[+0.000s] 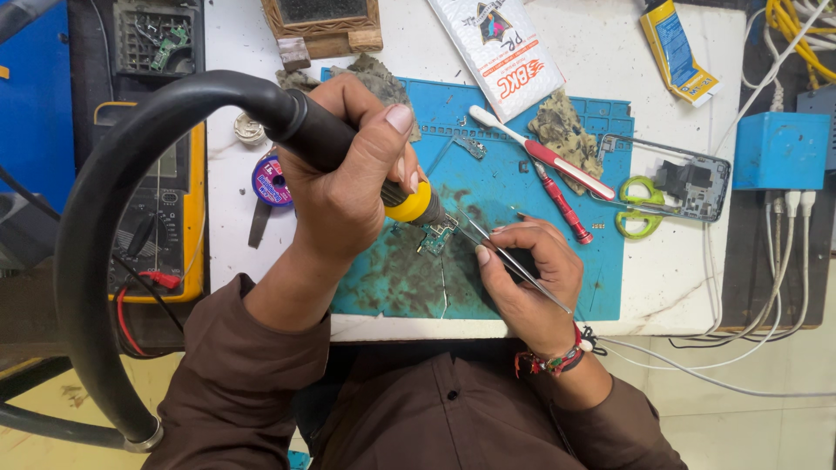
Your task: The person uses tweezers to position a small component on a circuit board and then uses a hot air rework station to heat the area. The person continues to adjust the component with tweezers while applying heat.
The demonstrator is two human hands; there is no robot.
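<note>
My left hand [348,178] grips the black handle of a hot-air tool [409,204] with a yellow collar; its thick black hose [96,226] loops off to the left. The nozzle points down at a small green circuit board [438,235] lying on the stained blue work mat [522,261]. My right hand [527,274] holds thin metal tweezers [514,265], whose tips reach toward the board from the right. Both forearms are in brown sleeves.
A toothbrush [531,150], red screwdriver [562,204], green scissors [640,209] and a phone frame [692,183] lie right of the board. A yellow multimeter [161,209] and solder spool [270,181] sit left. A blue box [779,150] with white cables stands far right.
</note>
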